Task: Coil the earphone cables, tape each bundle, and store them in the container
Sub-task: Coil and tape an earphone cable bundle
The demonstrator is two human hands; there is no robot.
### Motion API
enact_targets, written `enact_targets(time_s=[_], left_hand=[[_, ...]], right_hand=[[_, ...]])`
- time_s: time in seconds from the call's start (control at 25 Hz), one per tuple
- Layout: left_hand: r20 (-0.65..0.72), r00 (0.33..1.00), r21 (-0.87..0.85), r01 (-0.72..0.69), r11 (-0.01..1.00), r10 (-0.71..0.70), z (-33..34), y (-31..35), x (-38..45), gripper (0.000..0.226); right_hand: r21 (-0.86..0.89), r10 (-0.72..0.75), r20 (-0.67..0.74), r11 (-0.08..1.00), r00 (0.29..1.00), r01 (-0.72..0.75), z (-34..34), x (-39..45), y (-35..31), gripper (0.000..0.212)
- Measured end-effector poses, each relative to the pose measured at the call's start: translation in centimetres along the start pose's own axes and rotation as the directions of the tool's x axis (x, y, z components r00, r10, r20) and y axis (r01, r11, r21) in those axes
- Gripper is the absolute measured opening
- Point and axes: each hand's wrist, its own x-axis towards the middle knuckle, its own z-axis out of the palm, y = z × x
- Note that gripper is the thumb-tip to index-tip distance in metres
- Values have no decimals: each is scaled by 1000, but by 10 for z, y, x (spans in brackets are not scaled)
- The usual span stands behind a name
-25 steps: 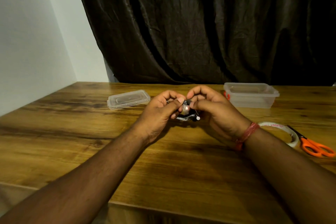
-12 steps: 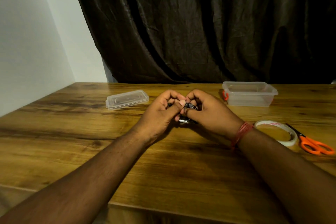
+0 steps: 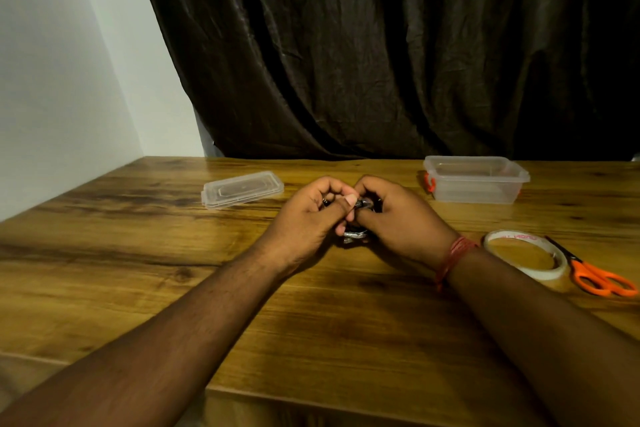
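Earphone bundle (image 3: pixel 356 218) pinched between both hands just above the bench (image 3: pixel 173 253), mid-frame. Left hand (image 3: pixel 308 218) grips it with curled fingers, thumb on top; right hand (image 3: pixel 394 218) curls round the other side. Looks like the taping step, wrap being pressed down. Next: carry it to the open container (image 3: pixel 476 184), back right, well apart. Tape roll (image 3: pixel 526 258) and scissors (image 3: pixel 595 274) lie near the right wrist; lid (image 3: pixel 242 189) back left.

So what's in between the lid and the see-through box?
The head view shows both hands there, left hand and right hand, holding the earphone bundle between them over the table.
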Motion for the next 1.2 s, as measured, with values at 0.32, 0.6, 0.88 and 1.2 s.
enact_targets(time_s=[0.32,0.6,0.88,1.2], left_hand=[[-42,999,-19,-23,1000,22,2,1,1,12],[-33,999,-74,5,997,-8,-2,0,3,13],[-4,1000,-95,-2,995,1,-3,1,1,15],[-2,999,-67,-48,997,48,-4,-2,2,15]], right_hand=[[223,22,27,974,999,-27,7,-1,-1,19],[606,112,220,763,969,-225,0,-2,3,38],[649,118,246,717,962,-254,3,-2,-5,34],[452,131,91,878,987,-158,9,2,4,15]])
